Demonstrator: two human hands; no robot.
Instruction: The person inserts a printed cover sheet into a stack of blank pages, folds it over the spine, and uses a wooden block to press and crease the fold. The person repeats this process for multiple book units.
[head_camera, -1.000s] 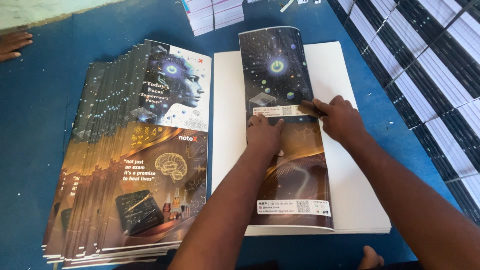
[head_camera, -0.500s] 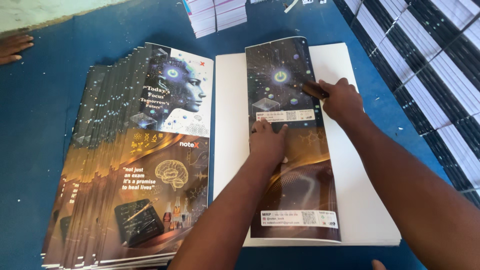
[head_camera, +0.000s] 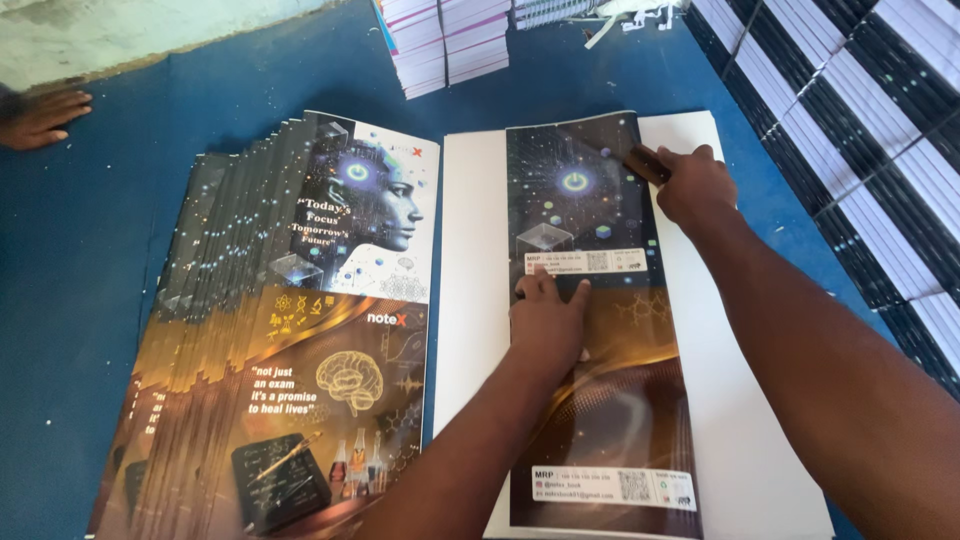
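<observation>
Dark printed cover sheet (head_camera: 600, 330) lies under the flat left hand (head_camera: 548, 322); right hand (head_camera: 692, 185) apparently grips a small tool at its edge.

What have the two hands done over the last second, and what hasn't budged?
The right hand has slid up the right edge of the folded printed cover, from its middle to near the top, pressing with a small dark tool. The left hand stays flat on the cover's middle. The fanned stack of covers and the white sheets beneath have not moved.
</observation>
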